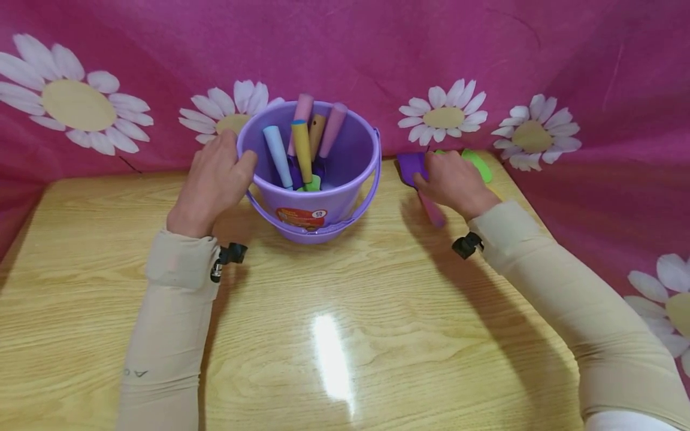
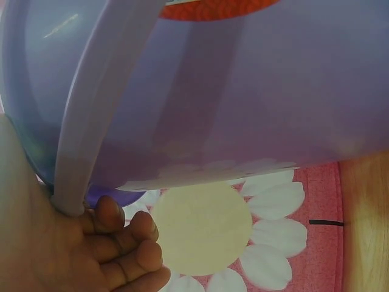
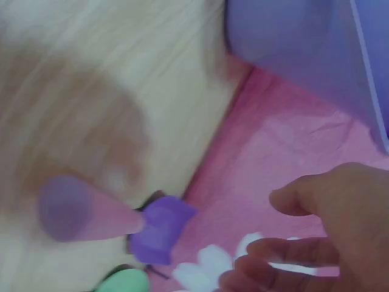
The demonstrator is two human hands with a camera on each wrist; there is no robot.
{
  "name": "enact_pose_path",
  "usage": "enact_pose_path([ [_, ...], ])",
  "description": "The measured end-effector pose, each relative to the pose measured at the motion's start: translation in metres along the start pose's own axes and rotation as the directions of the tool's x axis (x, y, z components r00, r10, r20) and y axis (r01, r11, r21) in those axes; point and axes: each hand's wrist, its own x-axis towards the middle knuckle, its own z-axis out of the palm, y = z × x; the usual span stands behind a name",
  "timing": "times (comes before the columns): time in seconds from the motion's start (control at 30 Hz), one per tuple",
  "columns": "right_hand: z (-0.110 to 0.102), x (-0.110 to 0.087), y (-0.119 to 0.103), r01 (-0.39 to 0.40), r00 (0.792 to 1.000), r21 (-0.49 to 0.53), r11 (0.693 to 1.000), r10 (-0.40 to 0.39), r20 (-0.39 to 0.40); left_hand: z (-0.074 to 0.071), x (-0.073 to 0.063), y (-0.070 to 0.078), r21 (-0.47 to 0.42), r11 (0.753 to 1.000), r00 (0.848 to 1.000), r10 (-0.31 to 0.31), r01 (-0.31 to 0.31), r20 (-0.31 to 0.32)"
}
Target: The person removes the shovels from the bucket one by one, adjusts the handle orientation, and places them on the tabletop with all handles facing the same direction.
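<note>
A purple toy bucket stands upright at the back of the table, its carrying handle hanging down in front. Several toy garden tools lean inside, with pink, light blue and yellow handles. My left hand grips the bucket's left rim; in the left wrist view its fingers curl beside the carrying handle's end. Right of the bucket, my right hand hovers over a toy shovel with a purple blade and pink handle. The right wrist view has the fingers parted from the shovel.
A bright green toy tool lies at the table's back right corner, partly hidden by my right hand. A pink cloth with white flowers hangs along the back and right of the wooden table.
</note>
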Motion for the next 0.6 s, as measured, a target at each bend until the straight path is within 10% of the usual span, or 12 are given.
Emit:
enact_pose_path([
  [0.27, -0.025, 0.002, -0.025, 0.127, 0.958, -0.039, 0.991, -0.133, -0.254, -0.001, 0.000, 0.000, -0.011, 1.000, 1.000, -0.016, 0.016, 0.013],
  [0.6, -0.043, 0.005, -0.046, 0.267, 0.880, -0.079, 0.960, -0.277, -0.385, -0.001, 0.000, 0.000, -0.016, 1.000, 0.999, -0.022, 0.022, 0.028],
])
